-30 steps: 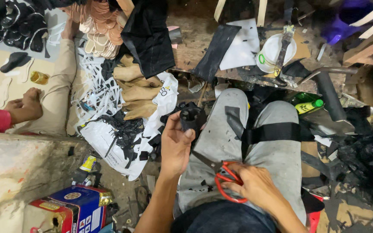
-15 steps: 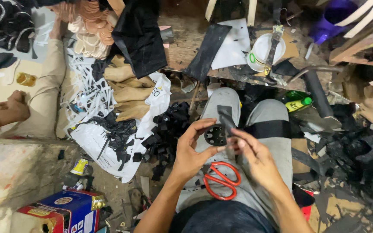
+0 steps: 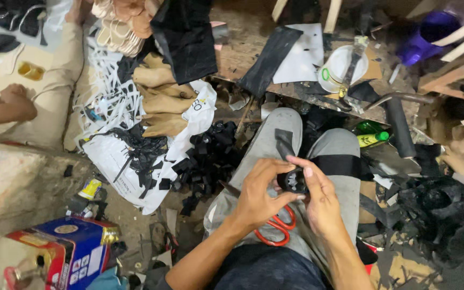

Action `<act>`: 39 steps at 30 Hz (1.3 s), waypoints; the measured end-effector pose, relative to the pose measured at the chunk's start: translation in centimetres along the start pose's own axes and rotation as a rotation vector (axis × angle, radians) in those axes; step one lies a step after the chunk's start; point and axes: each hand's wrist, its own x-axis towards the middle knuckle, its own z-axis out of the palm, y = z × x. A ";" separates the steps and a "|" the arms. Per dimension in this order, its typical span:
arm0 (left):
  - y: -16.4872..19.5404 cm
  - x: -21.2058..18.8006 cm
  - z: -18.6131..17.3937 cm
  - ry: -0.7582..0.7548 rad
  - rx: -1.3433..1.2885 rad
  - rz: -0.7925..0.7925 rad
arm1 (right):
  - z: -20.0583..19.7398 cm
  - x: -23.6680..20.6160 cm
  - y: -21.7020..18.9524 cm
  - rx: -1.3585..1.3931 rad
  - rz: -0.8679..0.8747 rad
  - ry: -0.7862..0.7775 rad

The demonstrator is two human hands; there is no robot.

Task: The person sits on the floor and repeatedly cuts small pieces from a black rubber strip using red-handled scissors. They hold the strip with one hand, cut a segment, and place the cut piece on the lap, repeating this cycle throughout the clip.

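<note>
Head view, small black piece (image 3: 292, 181) gripped between left hand (image 3: 256, 197) and right hand (image 3: 320, 200) above the lap, both hands closed on it, red-handled scissors (image 3: 276, 228) laid on grey trousers (image 3: 318, 156) beneath, black scraps (image 3: 208, 156) piled nearby on the floor.

Dirt floor (image 3: 135, 236), littered w/ black scraps & offcuts. Low wooden board (image 3: 243, 56) up front, worn, holding a white sheet (image 3: 302, 59) & white bowl (image 3: 336, 67). Pale cushion or mat (image 3: 38, 102) at left, cracked concrete ledge (image 3: 12, 177) below it. Wooden slats (image 3: 457, 64) lean at right. Light dim, even, no window in view.
</note>
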 end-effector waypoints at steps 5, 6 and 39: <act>-1.0 -1.6 0.2 0.120 0.059 0.030 | -0.6 0.1 2.1 -0.025 -0.069 -0.013; -1.3 -1.9 -0.2 0.080 0.046 0.043 | -0.5 0.3 2.2 -0.080 -0.076 -0.011; 0.0 -0.1 -1.3 -0.116 0.001 0.009 | -1.2 2.0 2.3 -0.213 -0.123 -0.028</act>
